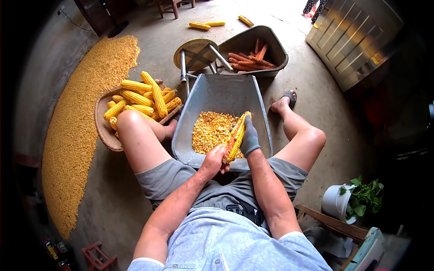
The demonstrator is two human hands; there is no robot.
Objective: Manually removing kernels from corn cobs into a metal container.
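Note:
A partly shelled ear of corn (237,137) slants over a grey metal scoop-shaped tub (225,91) between my knees. My bare left hand (213,158) grips its lower end. Near the upper end, my right hand (250,133), in a grey knit glove, closes around the side of the ear. Rows of yellow kernels stand along the ear's right side, while a stripped reddish strip shows on its left. Loose corn kernels (210,130) lie heaped in the tub beneath the hands. The right fingers are partly hidden behind the ear.
A woven basket (105,135) of whole corn ears (135,97) sits by my left knee. Beyond it spreads a long kernel pile (74,118). Ahead are a tipped metal-legged stool (195,54) and a dark bin (281,62) of reddish cobs (251,62). A person's legs (318,10) show near the doorway.

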